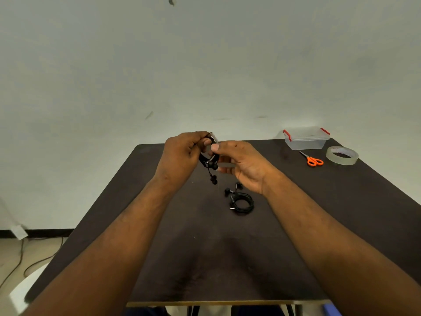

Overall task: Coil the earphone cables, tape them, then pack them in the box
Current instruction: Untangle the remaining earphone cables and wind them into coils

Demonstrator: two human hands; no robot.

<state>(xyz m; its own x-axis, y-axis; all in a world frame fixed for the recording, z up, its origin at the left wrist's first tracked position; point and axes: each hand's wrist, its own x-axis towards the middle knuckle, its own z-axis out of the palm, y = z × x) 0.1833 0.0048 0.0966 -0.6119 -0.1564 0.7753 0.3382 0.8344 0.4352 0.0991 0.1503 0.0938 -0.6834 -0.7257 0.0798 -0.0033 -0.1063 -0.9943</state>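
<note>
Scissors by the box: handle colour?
Orange handles on the scissors, clearest in the head view, lying on the table beside the tape roll.

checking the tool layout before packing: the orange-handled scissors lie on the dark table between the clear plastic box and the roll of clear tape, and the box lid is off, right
Not quite: the head view shows the clear plastic box with its lid on, red latches at both ends. The rest holds: the orange-handled scissors lie on the dark table between the box and the roll of clear tape.

Box (306,140) far right on table (159,258); scissors (313,159), tape (342,155) before it.
</note>
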